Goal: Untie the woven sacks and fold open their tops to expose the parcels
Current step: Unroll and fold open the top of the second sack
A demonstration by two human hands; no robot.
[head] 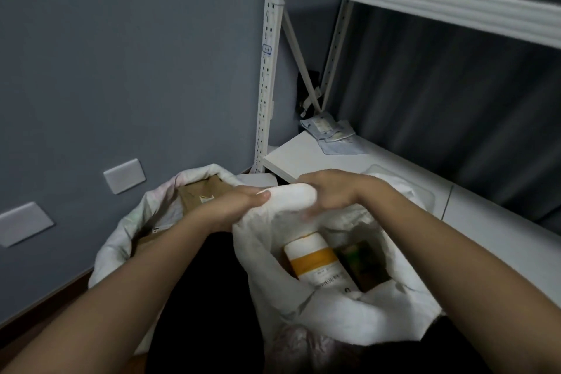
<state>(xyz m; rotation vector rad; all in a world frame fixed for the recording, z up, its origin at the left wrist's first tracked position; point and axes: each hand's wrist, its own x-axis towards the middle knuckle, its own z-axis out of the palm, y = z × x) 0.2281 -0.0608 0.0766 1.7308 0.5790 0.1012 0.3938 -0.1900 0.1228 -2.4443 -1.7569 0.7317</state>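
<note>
Both your grips, left hand (239, 206) and right hand (331, 191), held the near sack (349, 316) rim, half folded over its exposed parcels (315, 261); far sack (121, 240) already open.

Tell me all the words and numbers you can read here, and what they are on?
Blue tag on the white rack post: maybe "1-1", too blurred to be sure.
Bottle in the right sack: printed lines, too small to read.
Label on the brown parcel in the left sack: unreadable.

Parcels (315, 264) in right sack (349, 313); left sack (121, 240) beside
</note>
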